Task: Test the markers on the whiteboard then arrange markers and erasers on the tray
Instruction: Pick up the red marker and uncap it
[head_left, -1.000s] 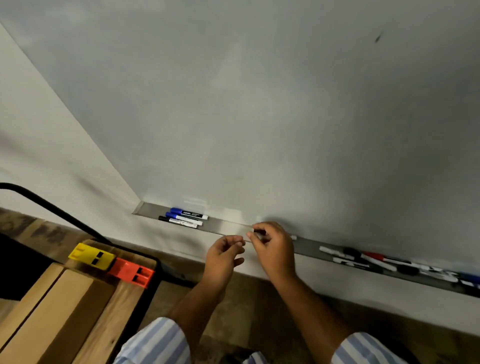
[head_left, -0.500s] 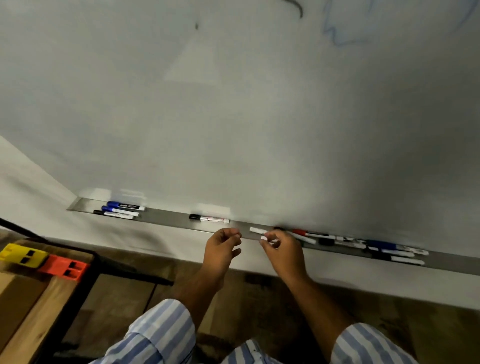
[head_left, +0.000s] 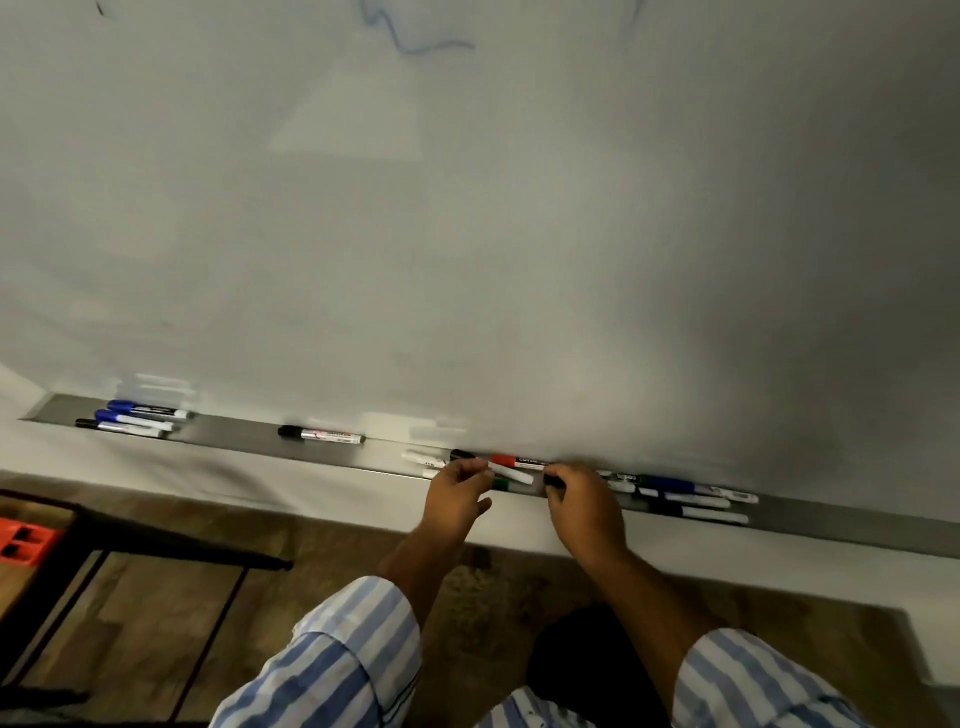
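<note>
The wide pale whiteboard (head_left: 467, 234) carries a blue scribble (head_left: 415, 36) near its top. Below runs the long grey metal tray (head_left: 234, 434), holding sorted markers at its left end and a loose cluster of slim plastic markers (head_left: 675, 499) on the right. The left hand (head_left: 457, 499) pinches a black-capped marker (head_left: 462, 456); the right hand (head_left: 584, 506) curls round another, barely visible. Such markers are probably light, stiff and smooth, best pinched mid-barrel.
</note>
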